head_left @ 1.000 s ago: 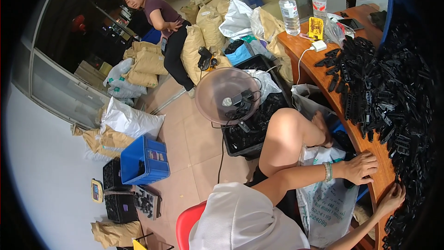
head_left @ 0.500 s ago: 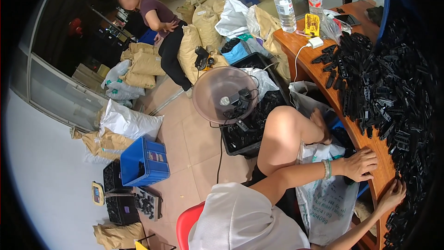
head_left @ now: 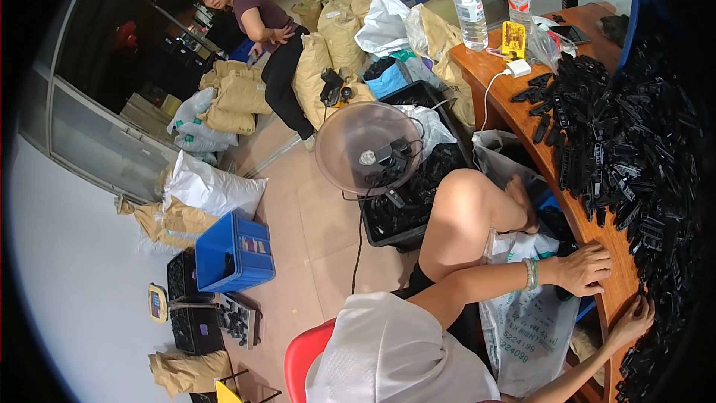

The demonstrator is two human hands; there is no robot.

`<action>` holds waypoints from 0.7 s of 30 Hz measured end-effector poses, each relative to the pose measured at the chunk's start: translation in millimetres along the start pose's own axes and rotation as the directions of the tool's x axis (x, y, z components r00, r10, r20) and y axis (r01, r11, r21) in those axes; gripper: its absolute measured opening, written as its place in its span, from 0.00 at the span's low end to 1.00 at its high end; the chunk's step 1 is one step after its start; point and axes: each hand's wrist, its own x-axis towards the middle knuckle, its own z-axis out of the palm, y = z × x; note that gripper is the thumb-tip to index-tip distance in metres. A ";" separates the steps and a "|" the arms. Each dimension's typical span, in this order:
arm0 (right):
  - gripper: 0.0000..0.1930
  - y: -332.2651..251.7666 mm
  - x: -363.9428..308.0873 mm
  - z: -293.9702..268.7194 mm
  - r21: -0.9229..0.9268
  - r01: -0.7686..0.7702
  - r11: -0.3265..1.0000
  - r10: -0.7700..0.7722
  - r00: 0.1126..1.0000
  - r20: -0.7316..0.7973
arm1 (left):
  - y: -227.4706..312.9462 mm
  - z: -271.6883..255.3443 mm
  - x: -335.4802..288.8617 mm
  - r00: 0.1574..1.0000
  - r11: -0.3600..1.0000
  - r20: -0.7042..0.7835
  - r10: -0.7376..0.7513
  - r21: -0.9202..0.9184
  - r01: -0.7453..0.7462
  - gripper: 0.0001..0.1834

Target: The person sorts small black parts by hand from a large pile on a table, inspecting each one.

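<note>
My left hand (head_left: 585, 269), below a bracelet (head_left: 530, 274), rests at the edge of the wooden table (head_left: 617, 242). Its fingers are bent and slightly apart, with nothing visible in them. Nearer the lower right, my right hand (head_left: 635, 319) reaches to the border of a large heap of black plastic parts (head_left: 608, 157). Its thumb and fingers come together on a small black plastic part (head_left: 643, 290), partly hidden by the fingers. A white printed sack (head_left: 526, 328) hangs beside my leg under the table edge.
Two water bottles (head_left: 470, 15), a yellow stand (head_left: 513, 39) and a white charger (head_left: 517, 68) stand on the far table end. A basin (head_left: 339, 149) sits over a black crate (head_left: 391, 235). A blue crate (head_left: 253, 261) is at left; another person (head_left: 261, 22) sits among sacks.
The view has shifted slightly, and the other person's head has turned this way. Both my hands keep nearly the same places at the table edge and heap.
</note>
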 end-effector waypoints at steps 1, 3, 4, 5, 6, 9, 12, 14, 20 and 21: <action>0.12 0.7 0.3 0.2 -0.010 0.005 1.000 -0.005 1.000 -0.001 | -0.1 0.1 0.1 1.000 1.000 0.003 0.006 0.005 -0.006 0.19; 0.13 2.0 1.0 0.4 -0.018 0.016 1.000 -0.016 1.000 -0.001 | -0.1 0.7 0.7 1.000 1.000 0.002 0.010 0.014 -0.010 0.19; 0.13 2.2 1.2 0.8 -0.028 0.003 1.000 -0.003 1.000 0.000 | -0.3 1.1 0.8 1.000 1.000 0.003 0.014 0.011 -0.014 0.19; 0.12 2.4 1.3 1.2 -0.038 -0.010 0.999 0.010 1.000 0.000 | -0.7 1.2 0.7 1.000 1.000 0.005 0.019 0.008 -0.019 0.20; 0.12 2.8 1.5 1.3 -0.036 -0.006 0.999 0.006 1.000 0.001 | -1.2 0.9 0.4 1.000 1.000 0.002 0.017 0.011 -0.017 0.20; 0.13 2.5 2.5 1.0 -0.056 0.024 0.998 -0.023 1.000 0.009 | -2.6 -0.2 -0.2 0.999 0.999 -0.002 0.034 0.014 -0.034 0.21; 0.13 5.3 3.3 2.6 -0.058 0.001 0.998 0.000 1.000 0.014 | -1.9 0.7 -0.4 0.999 0.999 0.005 0.032 0.029 -0.032 0.22; 0.13 2.7 3.6 -0.1 -0.084 0.003 0.996 -0.001 1.000 0.028 | -2.6 -1.2 -0.6 0.998 0.999 0.053 0.042 -0.002 -0.042 0.24; 0.14 8.0 3.4 2.8 -0.072 0.002 0.997 -0.001 1.000 0.021 | 0.0 2.5 -1.1 1.000 0.999 0.021 0.018 0.028 -0.018 0.23; 0.14 8.2 3.6 3.8 -0.073 0.003 0.997 -0.002 1.000 0.018 | -1.0 2.8 -1.3 1.000 0.999 0.019 0.020 0.028 -0.020 0.23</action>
